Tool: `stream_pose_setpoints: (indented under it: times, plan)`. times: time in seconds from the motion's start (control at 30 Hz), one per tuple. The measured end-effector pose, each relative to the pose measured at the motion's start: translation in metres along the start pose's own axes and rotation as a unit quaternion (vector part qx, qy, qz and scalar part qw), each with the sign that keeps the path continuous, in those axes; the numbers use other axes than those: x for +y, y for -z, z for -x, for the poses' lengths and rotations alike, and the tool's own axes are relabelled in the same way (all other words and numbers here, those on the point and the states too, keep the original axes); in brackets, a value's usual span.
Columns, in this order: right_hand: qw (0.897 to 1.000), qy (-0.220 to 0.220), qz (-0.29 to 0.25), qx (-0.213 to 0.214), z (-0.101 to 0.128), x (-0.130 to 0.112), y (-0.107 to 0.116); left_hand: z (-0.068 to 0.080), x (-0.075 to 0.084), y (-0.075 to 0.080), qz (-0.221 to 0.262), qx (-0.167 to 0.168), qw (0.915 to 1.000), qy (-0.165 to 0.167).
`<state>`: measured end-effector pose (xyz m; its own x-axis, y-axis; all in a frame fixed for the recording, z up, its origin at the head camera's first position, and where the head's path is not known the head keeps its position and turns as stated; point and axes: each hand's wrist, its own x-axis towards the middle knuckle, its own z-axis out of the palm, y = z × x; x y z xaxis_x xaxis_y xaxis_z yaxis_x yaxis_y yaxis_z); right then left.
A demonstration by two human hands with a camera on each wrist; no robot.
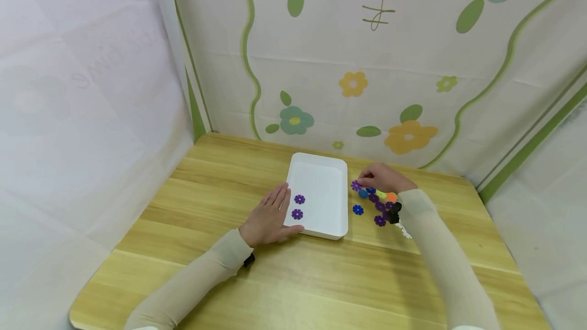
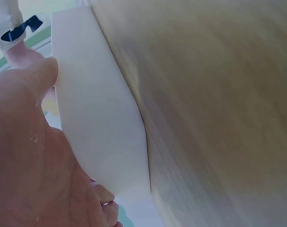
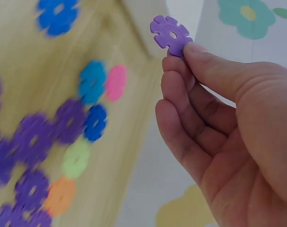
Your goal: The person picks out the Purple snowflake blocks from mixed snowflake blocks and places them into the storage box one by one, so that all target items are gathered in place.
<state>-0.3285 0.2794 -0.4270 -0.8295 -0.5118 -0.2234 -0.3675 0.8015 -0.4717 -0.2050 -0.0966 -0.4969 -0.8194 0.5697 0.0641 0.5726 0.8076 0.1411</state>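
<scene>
Right hand (image 1: 382, 178): thumb and fingertips pinch a purple plastic snowflake disc (image 3: 170, 34), lifted off the wooden surface (image 1: 293, 279), just right of the white rectangular plastic tray (image 1: 321, 164). In the head view the disc (image 1: 355, 185) sits at the hand's leftmost tip, close to the tray's right rim.

Left hand (image 1: 270, 218): fingers straight and spread, palm down on the surface, against the tray's left rim. The left wrist view shows the thumb lying on the tray's outer wall (image 2: 91, 118). It holds nothing.

Inside the tray: two purple snowflake discs (image 1: 298, 206), one behind the other, near the left wall.

Right of the tray: a loose pile of snowflake discs (image 1: 378, 202) on the surface below the right hand, mostly purple, plus blue, pink, light green and orange. One dark blue disc (image 1: 357, 210) lies apart, just beside the tray's right rim.

Backdrop: flower-print cloth (image 1: 403, 65) behind the surface.
</scene>
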Motion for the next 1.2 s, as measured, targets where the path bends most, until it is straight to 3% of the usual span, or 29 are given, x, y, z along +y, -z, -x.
stream_pose_setpoints:
  times: [0.23, 0.47, 0.67, 0.87, 1.2]
  plan:
    - [1.000, 0.008, 0.011, 0.008, -0.031, -0.033, -0.002, -0.001, -0.002, -0.007, -0.007, 0.007, 1.0000, -0.001]
    - [1.000, 0.020, 0.009, -0.007, -0.064, -0.065, -0.015, 0.000, 0.004, 0.003, -0.010, -0.004, 0.9999, 0.007]
    - [1.000, 0.000, 0.000, -0.016, -0.091, -0.084, -0.032, 0.000, 0.006, 0.007, -0.025, -0.020, 0.9993, 0.017]
    - [1.000, -0.008, -0.006, -0.020, -0.107, -0.093, -0.050, 0.000, 0.006, 0.009, -0.033, -0.025, 0.9990, 0.020]
    - [0.999, -0.031, -0.027, -0.035, -0.116, -0.091, -0.066, -0.003, 0.002, -0.003, -0.027, -0.011, 0.9994, 0.017]
